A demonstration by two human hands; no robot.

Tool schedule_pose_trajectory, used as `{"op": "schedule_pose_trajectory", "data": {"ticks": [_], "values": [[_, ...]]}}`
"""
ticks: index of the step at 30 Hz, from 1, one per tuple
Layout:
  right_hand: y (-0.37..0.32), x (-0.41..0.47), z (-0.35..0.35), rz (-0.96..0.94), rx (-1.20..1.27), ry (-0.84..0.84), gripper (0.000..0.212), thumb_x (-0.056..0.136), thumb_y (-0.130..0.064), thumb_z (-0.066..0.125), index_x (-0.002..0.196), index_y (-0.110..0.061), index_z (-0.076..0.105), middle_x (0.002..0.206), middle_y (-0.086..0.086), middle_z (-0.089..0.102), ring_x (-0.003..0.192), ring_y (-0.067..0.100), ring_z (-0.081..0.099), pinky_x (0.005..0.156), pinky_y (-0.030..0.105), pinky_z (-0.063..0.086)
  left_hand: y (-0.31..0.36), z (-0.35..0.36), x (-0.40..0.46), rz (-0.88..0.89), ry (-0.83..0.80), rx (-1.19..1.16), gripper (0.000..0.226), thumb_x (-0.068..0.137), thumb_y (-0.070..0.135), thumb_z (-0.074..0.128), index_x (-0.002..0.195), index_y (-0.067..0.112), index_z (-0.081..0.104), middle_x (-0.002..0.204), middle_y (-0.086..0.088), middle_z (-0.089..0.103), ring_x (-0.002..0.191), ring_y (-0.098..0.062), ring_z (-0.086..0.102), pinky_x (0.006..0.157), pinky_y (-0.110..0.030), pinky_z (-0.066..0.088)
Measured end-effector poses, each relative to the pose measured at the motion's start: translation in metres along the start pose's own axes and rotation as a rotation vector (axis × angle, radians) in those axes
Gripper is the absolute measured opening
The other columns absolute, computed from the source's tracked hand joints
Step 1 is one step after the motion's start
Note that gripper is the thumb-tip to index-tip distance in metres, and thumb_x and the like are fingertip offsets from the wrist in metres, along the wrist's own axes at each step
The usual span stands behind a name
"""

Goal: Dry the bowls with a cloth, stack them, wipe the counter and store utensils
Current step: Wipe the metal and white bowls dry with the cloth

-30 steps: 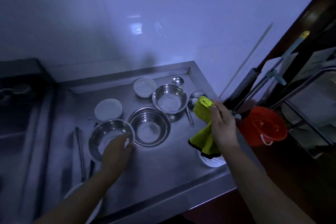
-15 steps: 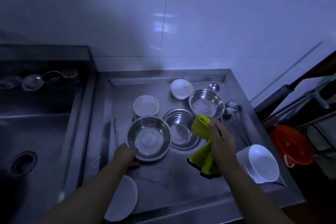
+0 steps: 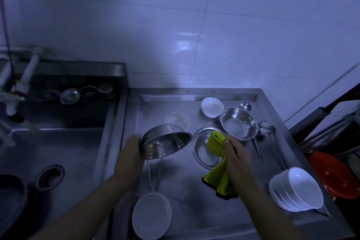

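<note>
Head camera, dim blue light over a steel tabletop (image 3: 194,210) with a sink (image 3: 58,152) on its left. The left hand (image 3: 129,153) has a steel bowl (image 3: 165,143) up off the tabletop, tilted on edge with its underside turned toward the camera; the hand clasps the bowl's left rim, though its fingers are hidden behind the metal. The right hand (image 3: 236,159) holds a yellow-green cloth (image 3: 219,163), fingers curled round it, the top of the cloth bunched above the hand and the rest hanging down with a dark edge at the bottom. The cloth sits over a second steel bowl (image 3: 202,150) resting upright on the tabletop, just right of the lifted one. A third steel bowl (image 3: 238,125) stands behind the right hand, with a small white bowl (image 3: 212,107) beside it near the back wall and a pale bowl (image 3: 178,121) behind the lifted bowl. A ladle (image 3: 266,130) lies to the right of the third bowl. At the right front edge, a stack of white bowls (image 3: 298,189) leans on its side. A white plate (image 3: 152,215) lies at the front, between the two forearms. A red bucket (image 3: 337,177) sits beyond the tabletop's right edge.
</note>
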State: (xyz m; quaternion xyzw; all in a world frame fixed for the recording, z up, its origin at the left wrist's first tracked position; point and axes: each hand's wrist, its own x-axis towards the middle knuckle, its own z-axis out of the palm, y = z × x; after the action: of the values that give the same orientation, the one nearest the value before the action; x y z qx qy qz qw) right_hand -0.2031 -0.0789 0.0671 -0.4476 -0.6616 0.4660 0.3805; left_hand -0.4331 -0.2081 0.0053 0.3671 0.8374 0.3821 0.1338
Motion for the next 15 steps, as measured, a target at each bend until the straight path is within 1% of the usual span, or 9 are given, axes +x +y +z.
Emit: {"op": "schedule_pose_trajectory", "data": {"ticks": [2, 4, 5, 7, 8, 10, 12, 13, 15], "values": [[-0.006, -0.005, 0.011, -0.029, 0.013, -0.001, 0.038, 0.096, -0.004, 0.048, 0.09, -0.038, 0.064, 0.09, -0.02, 0.068, 0.086, -0.014, 0.059, 0.073, 0.0, 0.04, 0.001, -0.016, -0.002, 0.077, 0.008, 0.067, 0.023, 0.082, 0.004, 0.052, 0.092, 0.024, 0.046, 0.086, 0.001, 0.053, 0.064, -0.019, 0.052, 0.053, -0.031, 0.038], [-0.01, -0.009, 0.022, -0.044, 0.023, -0.006, 0.035, 0.095, -0.005, 0.049, 0.089, -0.036, 0.065, 0.086, -0.025, 0.069, 0.084, -0.015, 0.059, 0.071, -0.001, 0.04, 0.001, -0.027, -0.002, 0.155, -0.008, 0.149, 0.036, 0.083, 0.002, 0.053, 0.116, 0.015, 0.052, 0.105, -0.011, 0.054, 0.078, -0.035, 0.059, 0.064, -0.039, 0.048], [-0.012, -0.011, 0.028, -0.042, 0.034, -0.011, 0.032, 0.095, -0.006, 0.05, 0.092, -0.033, 0.065, 0.088, -0.026, 0.069, 0.085, -0.013, 0.06, 0.072, 0.0, 0.041, 0.0, -0.032, -0.003, 0.179, -0.013, 0.187, 0.042, 0.084, 0.001, 0.055, 0.125, 0.01, 0.05, 0.111, -0.016, 0.054, 0.083, -0.038, 0.059, 0.067, -0.039, 0.048], [-0.013, -0.014, 0.036, -0.037, 0.024, -0.007, 0.025, 0.096, -0.007, 0.05, 0.1, -0.027, 0.065, 0.091, -0.021, 0.068, 0.089, -0.01, 0.06, 0.074, 0.003, 0.042, 0.001, -0.042, -0.005, 0.185, -0.007, 0.222, 0.05, 0.085, 0.001, 0.055, 0.134, 0.007, 0.045, 0.118, -0.017, 0.053, 0.088, -0.038, 0.06, 0.067, -0.034, 0.042], [-0.014, -0.016, 0.04, -0.038, 0.004, 0.005, 0.025, 0.096, -0.008, 0.05, 0.101, -0.029, 0.063, 0.093, -0.019, 0.066, 0.09, -0.009, 0.059, 0.074, 0.004, 0.041, 0.001, -0.046, -0.006, 0.181, 0.002, 0.223, 0.051, 0.086, 0.001, 0.054, 0.136, 0.008, 0.043, 0.121, -0.016, 0.053, 0.089, -0.037, 0.06, 0.067, -0.033, 0.041], [-0.017, -0.021, 0.046, -0.037, -0.023, 0.033, 0.023, 0.096, -0.011, 0.051, 0.095, -0.033, 0.057, 0.092, -0.015, 0.063, 0.084, -0.006, 0.057, 0.068, 0.004, 0.04, 0.0, -0.055, -0.008, 0.173, 0.02, 0.199, 0.053, 0.087, 0.002, 0.052, 0.139, 0.01, 0.041, 0.127, -0.015, 0.051, 0.093, -0.037, 0.061, 0.071, -0.036, 0.045], [-0.021, -0.025, 0.051, -0.045, -0.043, 0.067, 0.019, 0.095, -0.013, 0.053, 0.091, -0.031, 0.053, 0.087, -0.012, 0.062, 0.076, -0.005, 0.056, 0.063, 0.006, 0.04, 0.0, -0.062, -0.01, 0.142, 0.025, 0.147, 0.055, 0.089, 0.003, 0.05, 0.141, 0.013, 0.038, 0.131, -0.013, 0.05, 0.099, -0.037, 0.06, 0.078, -0.04, 0.048], [-0.023, -0.027, 0.054, -0.056, -0.049, 0.074, 0.017, 0.095, -0.015, 0.054, 0.09, -0.031, 0.052, 0.086, -0.011, 0.062, 0.076, -0.003, 0.057, 0.064, 0.011, 0.042, 0.001, -0.066, -0.012, 0.119, 0.024, 0.104, 0.055, 0.09, 0.004, 0.049, 0.142, 0.017, 0.037, 0.132, -0.01, 0.05, 0.103, -0.034, 0.059, 0.083, -0.039, 0.048], [-0.032, -0.031, 0.063, -0.098, -0.047, 0.04, 0.009, 0.094, -0.024, 0.055, 0.092, -0.032, 0.052, 0.087, -0.011, 0.06, 0.079, 0.003, 0.057, 0.069, 0.022, 0.042, 0.007, -0.073, -0.014, 0.044, 0.03, -0.032, 0.055, 0.09, 0.008, 0.049, 0.14, 0.029, 0.036, 0.128, 0.0, 0.055, 0.106, -0.021, 0.059, 0.086, -0.03, 0.045]]}}
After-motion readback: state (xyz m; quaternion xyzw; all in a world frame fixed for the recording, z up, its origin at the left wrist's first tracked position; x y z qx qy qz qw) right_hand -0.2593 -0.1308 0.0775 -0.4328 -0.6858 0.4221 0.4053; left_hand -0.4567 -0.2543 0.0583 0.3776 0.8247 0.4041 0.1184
